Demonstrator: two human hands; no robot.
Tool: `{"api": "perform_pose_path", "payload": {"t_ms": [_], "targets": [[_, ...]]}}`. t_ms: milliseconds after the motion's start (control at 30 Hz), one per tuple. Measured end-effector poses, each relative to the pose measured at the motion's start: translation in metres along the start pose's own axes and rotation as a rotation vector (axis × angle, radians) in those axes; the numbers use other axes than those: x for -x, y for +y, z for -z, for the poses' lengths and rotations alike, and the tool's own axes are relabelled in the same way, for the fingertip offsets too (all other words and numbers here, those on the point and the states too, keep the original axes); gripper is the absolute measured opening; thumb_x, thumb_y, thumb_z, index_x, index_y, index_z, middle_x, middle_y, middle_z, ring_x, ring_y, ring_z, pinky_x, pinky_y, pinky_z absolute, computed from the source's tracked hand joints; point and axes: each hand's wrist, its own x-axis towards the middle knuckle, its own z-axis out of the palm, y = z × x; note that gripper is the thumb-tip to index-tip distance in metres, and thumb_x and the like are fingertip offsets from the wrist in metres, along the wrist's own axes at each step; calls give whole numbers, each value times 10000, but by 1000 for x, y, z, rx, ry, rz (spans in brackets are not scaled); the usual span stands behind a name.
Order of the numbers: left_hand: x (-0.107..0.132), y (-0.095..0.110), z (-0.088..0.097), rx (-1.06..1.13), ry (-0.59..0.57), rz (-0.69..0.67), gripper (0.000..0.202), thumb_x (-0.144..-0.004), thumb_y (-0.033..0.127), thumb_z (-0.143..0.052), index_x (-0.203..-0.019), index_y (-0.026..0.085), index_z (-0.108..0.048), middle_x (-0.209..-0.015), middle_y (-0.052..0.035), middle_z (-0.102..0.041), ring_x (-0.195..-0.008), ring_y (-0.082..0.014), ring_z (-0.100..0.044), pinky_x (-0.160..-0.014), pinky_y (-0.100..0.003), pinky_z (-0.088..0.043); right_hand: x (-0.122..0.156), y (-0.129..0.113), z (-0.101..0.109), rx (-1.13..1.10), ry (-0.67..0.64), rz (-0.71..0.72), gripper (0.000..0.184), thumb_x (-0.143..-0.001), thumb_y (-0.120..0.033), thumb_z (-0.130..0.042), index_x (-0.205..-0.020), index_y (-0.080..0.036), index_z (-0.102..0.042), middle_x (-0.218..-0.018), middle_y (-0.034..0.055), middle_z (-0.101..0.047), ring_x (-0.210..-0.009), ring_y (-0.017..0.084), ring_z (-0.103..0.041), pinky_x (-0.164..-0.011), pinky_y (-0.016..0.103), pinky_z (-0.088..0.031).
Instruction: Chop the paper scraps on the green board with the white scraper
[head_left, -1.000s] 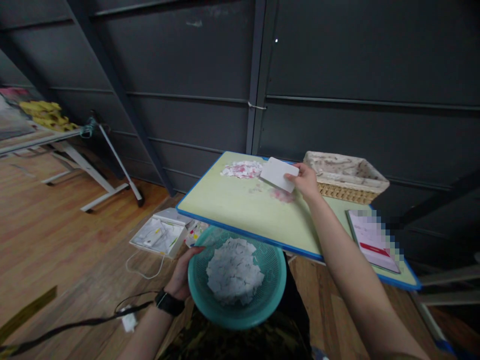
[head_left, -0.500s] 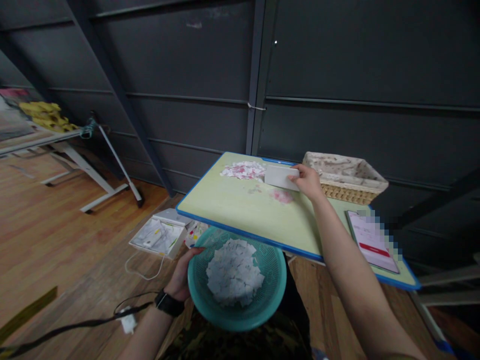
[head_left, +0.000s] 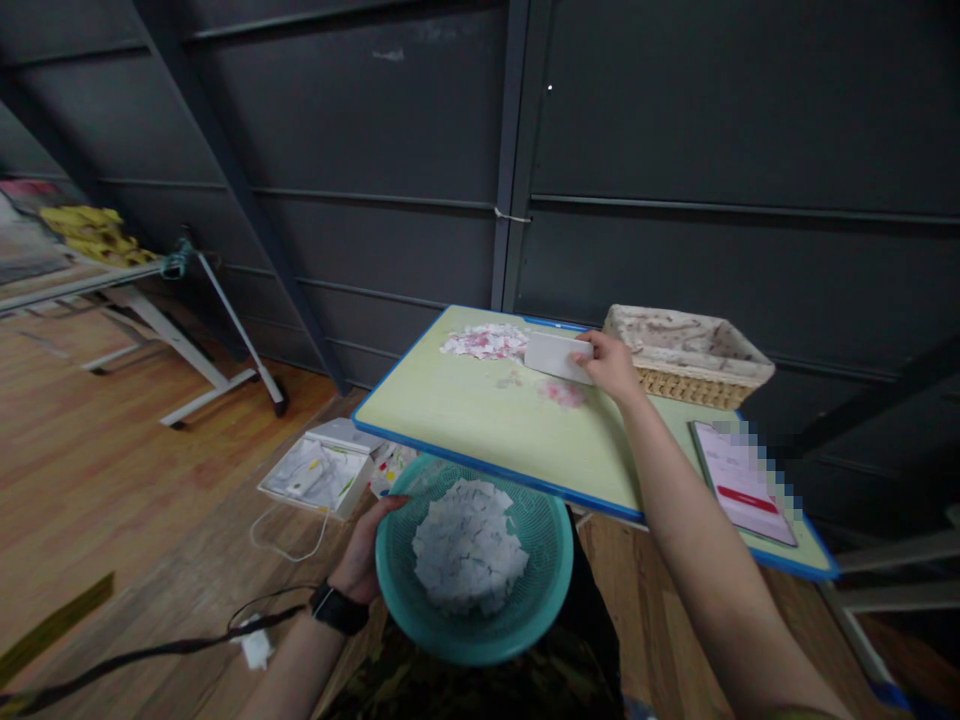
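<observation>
My left hand (head_left: 370, 545) grips the left rim of a teal plastic colander (head_left: 551, 590), thumb over the edge. A heap of small white paper scraps (head_left: 471, 548) lies in the colander, below the table's front edge. My right hand (head_left: 609, 362) is closed on the right end of a flat white rectangular board (head_left: 556, 357), which stands tilted on its long edge on the table. Just left of the board lies a pile of white and pink paper scraps (head_left: 486, 341). Pinkish stains (head_left: 562, 393) mark the tabletop in front of the board.
The pale yellow table (head_left: 450, 400) has a blue edge. A lined wicker basket (head_left: 694, 388) stands at its back right, a tablet (head_left: 742, 480) at its right end. An open white box (head_left: 319, 475) with a cable sits on the floor, left. A dark metal wall (head_left: 390, 250) rises behind.
My right hand and the white board have shifted slightly to the left, toward the scrap pile. My left hand and the colander stay where they were.
</observation>
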Motion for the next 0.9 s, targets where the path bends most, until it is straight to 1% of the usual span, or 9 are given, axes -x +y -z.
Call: {"api": "perform_pose_path", "payload": {"t_ms": [167, 267, 433, 533, 633, 700, 767, 900], "targets": [[-1, -1, 2, 27, 3, 15, 70, -761, 116, -633, -797, 134, -691, -648, -86, -773, -640, -271, -744, -579, -326, -553, -2, 3, 0, -59, -10, -17, 301, -650, -338, -592, -883, -177, -690, -754, 48, -661, -651, 201, -540, -588, 314, -389], [-1, 0, 1, 18, 9, 26, 78, -782, 122, -613, -808, 130, -687, -653, -92, -773, -626, -271, -738, -588, -348, -553, -1, 2, 1, -56, 1, -10, 316, -649, -347, -591, -894, -173, -691, -751, 50, -655, -652, 203, -538, -591, 319, -387], [0, 0, 0, -16, 18, -22, 136, -806, 114, -586, -696, 140, -662, -626, -90, -765, -554, -239, -712, -577, -333, -541, 0, -3, 2, -126, -65, -37, 336, -624, -367, -615, -877, -158, -687, -765, 59, -664, -655, 203, -546, -590, 322, -401], [0, -1, 1, -30, 4, -9, 141, -815, 129, -586, -705, 133, -674, -634, -88, -769, -527, -226, -701, -610, -343, -558, -1, -4, 1, -146, -41, -33, 340, -622, -374, -622, -882, -165, -686, -774, 59, -673, -663, 203, -554, -596, 323, -411], [-1, -1, 2, -14, -3, 12, 112, -801, 135, -607, -715, 135, -679, -624, -80, -765, -568, -236, -716, -625, -345, -567, -2, -4, 0, -116, -22, -33, 328, -625, -367, -616, -878, -171, -691, -775, 57, -677, -663, 200, -554, -602, 324, -415], [-2, -1, 3, 1, -6, 20, 102, -791, 134, -618, -706, 141, -675, -602, -70, -756, -565, -235, -714, -607, -337, -564, -1, -3, -1, -145, -50, -41, 338, -611, -373, -628, -871, -166, -689, -779, 57, -679, -659, 197, -555, -600, 322, -419], [-3, -1, 3, 6, -7, 19, 110, -788, 132, -624, -687, 146, -667, -593, -62, -754, -513, -214, -691, -561, -318, -551, -1, -4, -2, -203, -72, -51, 358, -598, -390, -646, -872, -164, -684, -786, 55, -680, -658, 194, -558, -595, 317, -422], [-3, -1, 2, -9, 6, 9, 158, -810, 123, -593, -671, 137, -668, -606, -71, -761, -448, -180, -653, -504, -289, -528, -2, -4, -4, -230, -45, -53, 366, -602, -407, -656, -878, -167, -683, -792, 57, -680, -664, 196, -562, -605, 324, -430]]}}
